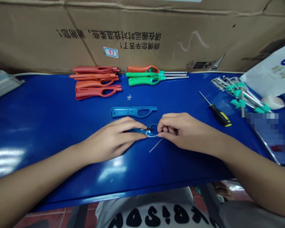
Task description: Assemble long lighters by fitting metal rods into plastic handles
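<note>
My left hand (118,136) grips a blue lighter casing half (153,125), thumb and fingers closed on its sides near small dark and white parts. A thin white wire (152,136) curves inside its handle loop. With fingertips pinched at the casing's right end, my right hand (180,130) holds the wire's end, partly hidden by the thumb. A thin clear tube (156,145) slants out below that thumb onto the table. Just beyond the hands, the other blue casing half (121,111) lies with its inside facing up.
Red and orange casings (91,84) and assembled lighters (144,80) line the back by a cardboard box (171,19). Small white pins (129,97) lie nearer. To the right are a screwdriver (218,114), metal lighter tubes with green parts (242,93) and a pixelated device (273,136).
</note>
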Demonstrator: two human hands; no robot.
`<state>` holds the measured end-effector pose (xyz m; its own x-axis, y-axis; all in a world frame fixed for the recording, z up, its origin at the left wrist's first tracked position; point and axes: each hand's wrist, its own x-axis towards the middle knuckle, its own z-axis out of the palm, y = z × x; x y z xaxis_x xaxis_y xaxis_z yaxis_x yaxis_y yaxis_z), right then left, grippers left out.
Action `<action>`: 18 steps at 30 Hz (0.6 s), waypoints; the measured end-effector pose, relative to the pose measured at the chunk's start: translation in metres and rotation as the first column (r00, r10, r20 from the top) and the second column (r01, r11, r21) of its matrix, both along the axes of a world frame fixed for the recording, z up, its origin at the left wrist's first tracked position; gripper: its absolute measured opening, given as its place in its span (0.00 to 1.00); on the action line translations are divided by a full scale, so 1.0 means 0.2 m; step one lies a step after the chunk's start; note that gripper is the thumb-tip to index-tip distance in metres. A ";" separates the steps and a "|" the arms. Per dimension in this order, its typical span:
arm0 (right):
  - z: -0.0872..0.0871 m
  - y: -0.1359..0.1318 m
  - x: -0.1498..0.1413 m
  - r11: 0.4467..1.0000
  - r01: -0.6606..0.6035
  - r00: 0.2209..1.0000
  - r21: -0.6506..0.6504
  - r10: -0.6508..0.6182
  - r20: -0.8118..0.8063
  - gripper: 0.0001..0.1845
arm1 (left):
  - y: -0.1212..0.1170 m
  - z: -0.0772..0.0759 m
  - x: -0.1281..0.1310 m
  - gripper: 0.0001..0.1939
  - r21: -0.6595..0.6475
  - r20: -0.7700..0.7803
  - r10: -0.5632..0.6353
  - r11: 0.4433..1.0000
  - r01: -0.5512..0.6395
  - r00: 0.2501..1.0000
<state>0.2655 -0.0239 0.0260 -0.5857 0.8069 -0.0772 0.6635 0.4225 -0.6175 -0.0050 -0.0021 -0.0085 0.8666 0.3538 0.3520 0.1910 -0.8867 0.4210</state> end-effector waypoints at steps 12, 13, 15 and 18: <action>0.02 0.01 0.00 0.994 0.028 0.999 -0.102 -0.031 -0.029 0.07 | -0.03 0.01 0.03 0.14 -0.113 -0.081 0.081 0.990 -0.090 0.993; 0.02 0.01 0.00 0.993 0.041 0.999 -0.109 -0.044 -0.026 0.06 | -0.03 0.00 0.02 0.14 -0.099 -0.087 0.081 0.991 -0.089 0.993; 0.02 0.01 0.00 0.991 0.060 0.998 -0.117 -0.063 -0.022 0.05 | -0.03 0.00 0.02 0.14 -0.074 -0.102 0.081 0.993 -0.089 0.991; 0.02 0.01 0.00 0.991 0.061 0.998 -0.120 -0.063 -0.013 0.05 | -0.03 -0.01 0.02 0.15 -0.048 -0.114 0.080 0.995 -0.086 0.990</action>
<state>0.2658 -0.0209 0.0305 -0.5368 0.8272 -0.1662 0.6755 0.3033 -0.6720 -0.0007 -0.0080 -0.0099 0.8665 0.4412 0.2335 0.3113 -0.8433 0.4382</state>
